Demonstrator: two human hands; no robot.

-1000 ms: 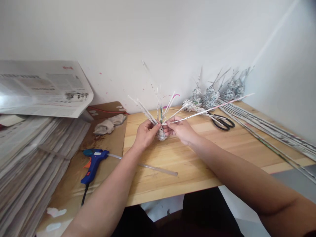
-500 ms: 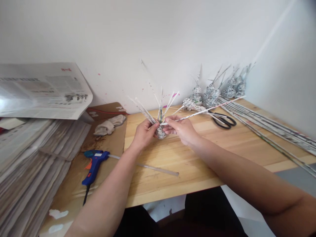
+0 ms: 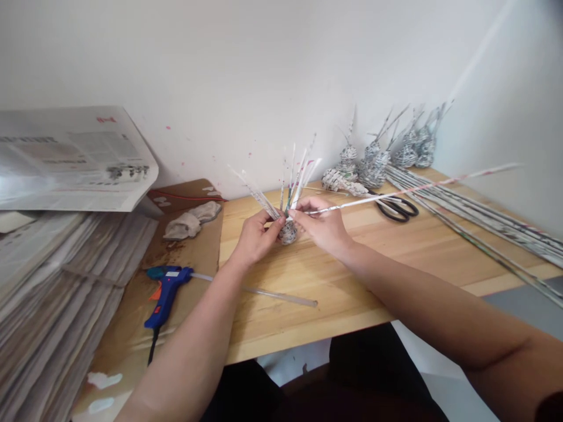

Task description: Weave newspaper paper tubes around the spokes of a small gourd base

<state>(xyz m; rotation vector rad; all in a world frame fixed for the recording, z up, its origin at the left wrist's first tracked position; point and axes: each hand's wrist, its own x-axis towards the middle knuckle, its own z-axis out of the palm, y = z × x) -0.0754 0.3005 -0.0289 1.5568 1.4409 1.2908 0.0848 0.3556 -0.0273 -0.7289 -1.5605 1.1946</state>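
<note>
Head view: wooden table [image 3: 352, 293], woven paper piece [image 3: 288, 230] between right hand [image 3: 324, 225] and left hand [image 3: 259, 237].
The right pinches a long rolled-paper tube [image 3: 352, 203]; the left clamps the piece's side; its rounded, ridged newsprint body [image 3: 288, 236] bears thin, splayed spokes [image 3: 263, 199].

There are at least six grey-and-white woven paper bulbs [image 3: 288, 234], one blue plastic glue gun [image 3: 168, 296], one thin translucent rod [image 3: 285, 296] and one pair of black-handled scissors [image 3: 397, 220].

The lone head-worn camera looks forward and down at the nearby left hand [image 3: 258, 237], right hand [image 3: 324, 227] and bench [image 3: 285, 269], facing a wall [image 3: 264, 70].
</note>
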